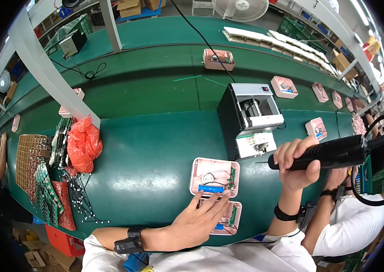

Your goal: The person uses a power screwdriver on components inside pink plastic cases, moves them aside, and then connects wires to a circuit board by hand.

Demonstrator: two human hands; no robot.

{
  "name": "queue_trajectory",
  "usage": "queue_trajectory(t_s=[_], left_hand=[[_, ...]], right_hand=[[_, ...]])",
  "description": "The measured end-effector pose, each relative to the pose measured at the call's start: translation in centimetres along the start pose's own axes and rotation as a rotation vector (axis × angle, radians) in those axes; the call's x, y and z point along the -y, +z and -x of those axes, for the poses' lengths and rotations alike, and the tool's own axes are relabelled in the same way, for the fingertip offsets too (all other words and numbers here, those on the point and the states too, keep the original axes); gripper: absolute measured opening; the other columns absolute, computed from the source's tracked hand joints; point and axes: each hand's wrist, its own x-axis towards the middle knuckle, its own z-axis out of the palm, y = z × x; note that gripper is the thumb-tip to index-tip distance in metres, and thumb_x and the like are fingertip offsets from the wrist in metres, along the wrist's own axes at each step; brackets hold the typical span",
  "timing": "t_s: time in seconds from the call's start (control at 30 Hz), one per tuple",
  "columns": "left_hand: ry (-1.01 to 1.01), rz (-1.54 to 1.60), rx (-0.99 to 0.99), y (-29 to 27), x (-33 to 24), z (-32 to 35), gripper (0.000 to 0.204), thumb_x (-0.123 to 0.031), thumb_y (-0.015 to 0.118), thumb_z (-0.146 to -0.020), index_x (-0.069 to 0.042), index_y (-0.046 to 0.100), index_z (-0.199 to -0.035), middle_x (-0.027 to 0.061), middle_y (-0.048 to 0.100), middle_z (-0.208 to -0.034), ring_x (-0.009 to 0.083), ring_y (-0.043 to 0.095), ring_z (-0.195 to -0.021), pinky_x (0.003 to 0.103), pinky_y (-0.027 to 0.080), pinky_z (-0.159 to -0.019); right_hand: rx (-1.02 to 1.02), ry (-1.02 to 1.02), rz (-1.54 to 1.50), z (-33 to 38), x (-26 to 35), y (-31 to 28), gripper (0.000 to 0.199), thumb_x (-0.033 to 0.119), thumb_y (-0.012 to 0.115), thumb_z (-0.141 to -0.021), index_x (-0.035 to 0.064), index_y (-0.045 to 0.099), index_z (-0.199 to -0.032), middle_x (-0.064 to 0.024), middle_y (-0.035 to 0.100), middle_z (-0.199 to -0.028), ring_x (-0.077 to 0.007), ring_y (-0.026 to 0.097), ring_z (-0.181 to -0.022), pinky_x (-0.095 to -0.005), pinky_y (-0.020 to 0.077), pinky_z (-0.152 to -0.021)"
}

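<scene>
Two pink housings lie on the green bench at the near edge: an upper housing [214,177], open, showing a blue cell and a small green board, and touching it below, a lower housing [226,219]. Left hand [199,219] lies flat with spread fingers across the lower housing, fingertips reaching the upper one, grasping nothing. Right hand [297,166] is clenched round a black electric screwdriver [323,154], its bit pointing left toward the grey screw feeder [249,119]. Red bag [84,143] and circuit boards [46,190] sit well apart at left.
</scene>
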Motion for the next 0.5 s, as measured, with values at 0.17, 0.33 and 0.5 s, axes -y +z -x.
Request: queue_trajectory(t_s=[0.17,0.33,0.5], left_hand=[[0.031,-0.027,0.016,0.0,0.3,0.0,0.061,-0.020,0.057,-0.091,0.008,0.053,-0.145,0.0260,0.041,-0.160,0.0360,0.044,-0.141,0.058,0.035,-0.114],[0.018,-0.039,0.030,0.2,0.2,-0.2,0.058,-0.022,0.053,-0.095,0.006,0.054,-0.146,0.0254,0.039,-0.161,0.0360,0.044,-0.141,0.058,0.034,-0.114],[0.020,-0.048,0.047,0.2,0.3,-0.3,0.058,-0.023,0.052,-0.096,0.005,0.053,-0.147,0.0248,0.038,-0.162,0.0358,0.042,-0.142,0.058,0.033,-0.114]], right_hand=[[0.137,0.162,-0.207,3.4,3.1,1.7,0.056,0.057,0.071,-0.092,0.0066,0.048,-0.087,-0.0035,0.053,-0.057,-0.0160,0.051,-0.042,-0.0312,0.0472,-0.044],[0.196,0.205,-0.206,7.0,3.0,2.7,0.056,0.052,0.082,-0.086,0.0044,0.054,-0.083,-0.0050,0.058,-0.057,-0.0174,0.058,-0.043,-0.0317,0.0506,-0.045],[0.129,0.237,-0.165,9.3,1.0,2.6,0.058,0.051,0.088,-0.082,0.0034,0.055,-0.080,-0.0057,0.059,-0.057,-0.0177,0.058,-0.044,-0.0311,0.0502,-0.045]])
